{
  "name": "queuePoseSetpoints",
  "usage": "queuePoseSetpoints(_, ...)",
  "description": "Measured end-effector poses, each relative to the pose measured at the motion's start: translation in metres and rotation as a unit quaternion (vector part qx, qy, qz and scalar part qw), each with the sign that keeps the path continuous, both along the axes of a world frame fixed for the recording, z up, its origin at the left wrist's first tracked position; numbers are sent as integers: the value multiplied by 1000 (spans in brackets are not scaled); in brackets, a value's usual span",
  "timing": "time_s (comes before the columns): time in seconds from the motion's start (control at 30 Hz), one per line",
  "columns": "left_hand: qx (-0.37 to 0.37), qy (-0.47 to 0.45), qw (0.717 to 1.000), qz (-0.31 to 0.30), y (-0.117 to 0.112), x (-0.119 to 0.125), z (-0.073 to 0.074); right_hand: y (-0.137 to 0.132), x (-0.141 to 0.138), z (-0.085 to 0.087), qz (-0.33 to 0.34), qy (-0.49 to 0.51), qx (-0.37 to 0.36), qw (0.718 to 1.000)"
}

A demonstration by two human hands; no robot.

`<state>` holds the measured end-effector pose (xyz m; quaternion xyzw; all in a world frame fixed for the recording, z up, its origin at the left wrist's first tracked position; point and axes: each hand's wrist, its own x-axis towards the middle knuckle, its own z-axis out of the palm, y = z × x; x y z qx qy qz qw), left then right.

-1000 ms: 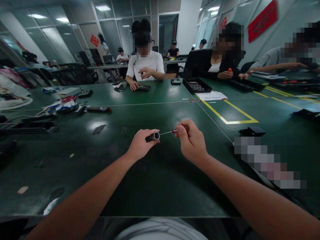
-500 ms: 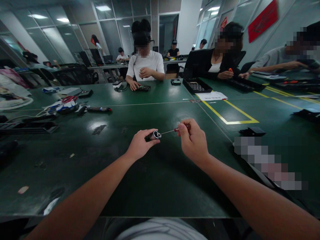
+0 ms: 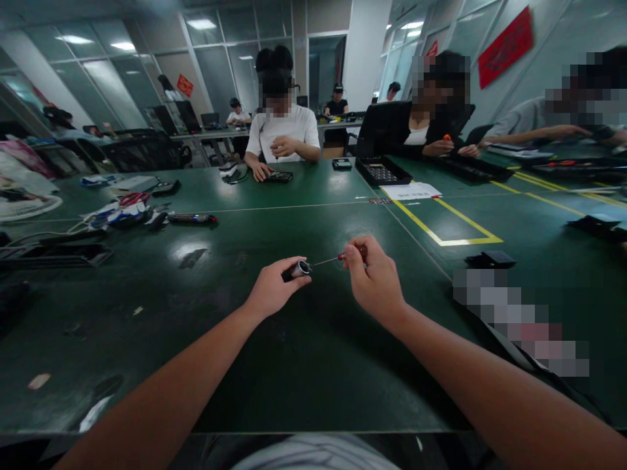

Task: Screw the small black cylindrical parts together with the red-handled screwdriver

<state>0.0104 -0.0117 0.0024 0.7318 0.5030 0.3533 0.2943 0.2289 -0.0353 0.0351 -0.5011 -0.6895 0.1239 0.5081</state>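
The left hand (image 3: 271, 292) holds a small dark cylinder with a silver end (image 3: 298, 269) just above the dark green surface (image 3: 304, 365), near the middle of the view. Its grip is clenched around the cylinder's body, and the silver end sticks out past the thumb towards the right. The right hand (image 3: 376, 279) pinches a thin screwdriver with a red handle (image 3: 349, 256). Its grip is closed on the handle with the fingertips, and the bare metal shaft reaches left to meet the silver end of the cylinder. Whether the tip sits inside the opening is too small to tell. Both forearms stretch forward from the near edge of the surface, and the two hands are close together, joined only by the tool and the part.

A yellow tape outline (image 3: 443, 225) marks a rectangle on the surface to the right of the hands, and a small flat black piece (image 3: 490, 260) lies just past its near corner. Further off are a white sheet of paper (image 3: 410, 190) and a black compartment tray (image 3: 383, 172). To the left lies a black pen-shaped tool (image 3: 192, 219) beside a cluster of cables and red-handled scissors (image 3: 128, 205). A person in a white shirt (image 3: 281, 132) sits at the far side with both hands over a small dark device. A person in a black top (image 3: 399, 125) works at the right.
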Motion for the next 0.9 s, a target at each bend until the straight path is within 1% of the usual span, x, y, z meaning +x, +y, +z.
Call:
queuePoseSetpoints(0.23,-15,-25,999,16,2,-1,-4,0,0,1,-6,-4,-3,1000)
queuePoseSetpoints(0.4,-26,-76,997,17,3,-4,-4,1,-1,0,-5,-3,-7,1000)
queuePoseSetpoints(0.47,-44,-105,993,17,5,-5,-5,0,-1,0,-3,-3,-6,1000)
queuePoseSetpoints(0.57,-93,-183,979,3,7,-5,-7,0,-1,0,-3,-2,-7,1000)
queuePoseSetpoints(0.73,-144,-321,936,-4,5,0,-5,2,0,-2,-10,1,-11,1000)
queuePoseSetpoints(0.8,-162,-344,925,-4,3,1,-2,3,0,-3,-10,1,-10,1000)
queuePoseSetpoints(0.83,-168,-341,925,-4,2,2,0,4,0,-3,-12,0,-10,1000)
queuePoseSetpoints(0.9,-167,-312,935,5,0,3,4,4,1,-3,-14,-2,-8,1000)
